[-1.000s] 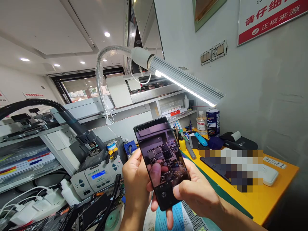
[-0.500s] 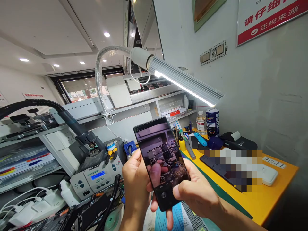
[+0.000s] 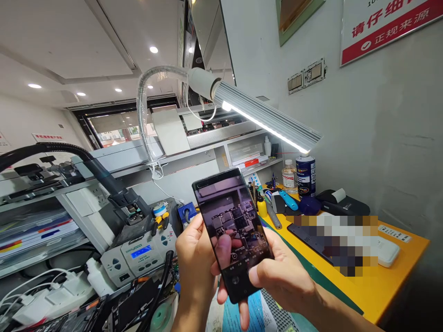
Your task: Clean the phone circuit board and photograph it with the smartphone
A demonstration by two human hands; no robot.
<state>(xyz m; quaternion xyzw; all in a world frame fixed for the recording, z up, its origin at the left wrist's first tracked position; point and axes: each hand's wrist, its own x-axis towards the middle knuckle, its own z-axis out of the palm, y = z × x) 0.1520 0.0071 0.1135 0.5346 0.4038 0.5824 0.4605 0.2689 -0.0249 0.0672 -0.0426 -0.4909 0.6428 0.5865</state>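
Note:
A black smartphone [image 3: 231, 235] is upright and tilted, its screen facing me. My right hand [image 3: 287, 276] is closed round its lower right side, with the thumb over the bottom of the screen and a finger showing under the lower edge. My left hand [image 3: 194, 263] is behind the phone's left side, its fingers mostly hidden. On the screen, a live camera picture shows a dark circuit board with fingertips pinching its lower part. The board itself is hidden behind the phone.
A lit tube lamp [image 3: 266, 115] hangs over the bench on a bent neck. Left are a rework station [image 3: 141, 258] and a power strip [image 3: 51, 299]. On the yellow tabletop [image 3: 391, 286] lie another phone [image 3: 311, 242], a blue can [image 3: 306, 177] and a yellow bottle [image 3: 262, 207].

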